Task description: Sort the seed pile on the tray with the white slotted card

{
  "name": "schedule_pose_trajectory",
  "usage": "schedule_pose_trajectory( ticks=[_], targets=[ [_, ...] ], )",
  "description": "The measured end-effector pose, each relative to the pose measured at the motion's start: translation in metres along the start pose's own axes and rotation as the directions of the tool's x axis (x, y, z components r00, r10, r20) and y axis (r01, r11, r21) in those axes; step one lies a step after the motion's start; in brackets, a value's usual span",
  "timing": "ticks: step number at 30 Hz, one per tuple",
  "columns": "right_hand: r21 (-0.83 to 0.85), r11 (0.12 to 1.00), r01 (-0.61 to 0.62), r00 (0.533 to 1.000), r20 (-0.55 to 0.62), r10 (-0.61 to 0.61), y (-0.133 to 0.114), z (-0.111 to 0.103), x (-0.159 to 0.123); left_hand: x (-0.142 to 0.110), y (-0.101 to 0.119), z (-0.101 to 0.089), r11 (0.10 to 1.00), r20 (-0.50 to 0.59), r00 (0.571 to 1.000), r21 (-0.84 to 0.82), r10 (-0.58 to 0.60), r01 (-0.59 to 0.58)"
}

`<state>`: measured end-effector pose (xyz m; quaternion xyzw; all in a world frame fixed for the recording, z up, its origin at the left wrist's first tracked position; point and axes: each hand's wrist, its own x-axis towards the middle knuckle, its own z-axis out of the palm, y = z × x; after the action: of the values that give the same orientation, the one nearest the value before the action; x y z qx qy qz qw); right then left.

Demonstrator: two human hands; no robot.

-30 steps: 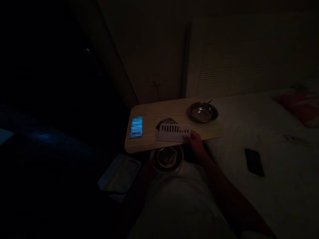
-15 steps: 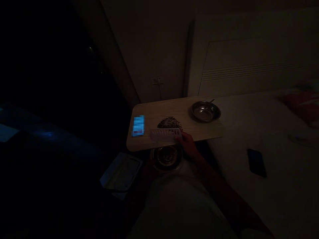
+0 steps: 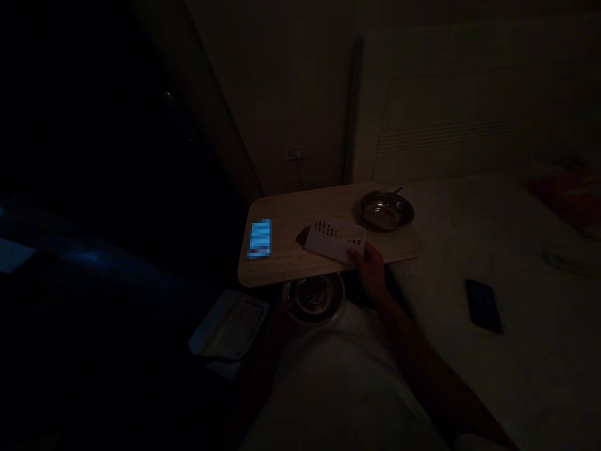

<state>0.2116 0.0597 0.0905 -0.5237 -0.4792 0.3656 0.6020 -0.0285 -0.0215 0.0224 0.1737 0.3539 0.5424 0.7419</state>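
Note:
My right hand (image 3: pixel 370 268) grips the right end of a flat white rectangular piece with a row of slots (image 3: pixel 332 245). This piece is tilted over the small table (image 3: pixel 277 272), in front of a heap of small dark grains (image 3: pixel 302 236); only the heap's left part shows. Below the table's near edge is a round metal bowl (image 3: pixel 339 307) with some dark bits inside. In deep shadow, my left hand (image 3: pixel 285 316) is at the bowl's left rim and seems closed on it.
A lit phone (image 3: pixel 260 239) lies at the table's left end. A second metal bowl (image 3: pixel 387 213) with a utensil handle stands at the right. A dark phone (image 3: pixel 483 305) rests on the bed (image 3: pixel 530 369). An open pale container (image 3: pixel 230 329) is at the lower left.
My right hand has moved the slotted piece to the right and tilted it, so it now hides most of the grain heap. My left hand and the lower bowl have hardly moved.

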Motion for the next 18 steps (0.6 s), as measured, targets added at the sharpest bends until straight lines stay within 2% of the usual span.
schedule_pose_trajectory(
  ticks=[6,9,14,18],
  targets=[
    [-0.092,0.995,0.035,0.996,0.088,-0.027,0.004,0.004,-0.012,-0.005,-0.001,0.001,0.998,-0.023,0.998,0.035,0.060,-0.059],
    [-0.114,0.993,0.038,0.999,0.037,-0.034,0.008,0.001,-0.011,-0.004,-0.001,0.001,0.998,-0.033,0.998,-0.011,0.061,-0.061],
    [-0.201,0.975,0.091,0.988,-0.101,-0.113,0.007,0.001,-0.009,0.002,-0.001,-0.001,0.998,-0.042,0.998,-0.048,0.044,-0.046],
    [-0.239,0.965,0.105,0.989,-0.072,-0.126,0.000,0.011,-0.009,0.003,-0.002,-0.002,0.998,-0.030,0.999,-0.050,0.043,-0.045]
  ],
)
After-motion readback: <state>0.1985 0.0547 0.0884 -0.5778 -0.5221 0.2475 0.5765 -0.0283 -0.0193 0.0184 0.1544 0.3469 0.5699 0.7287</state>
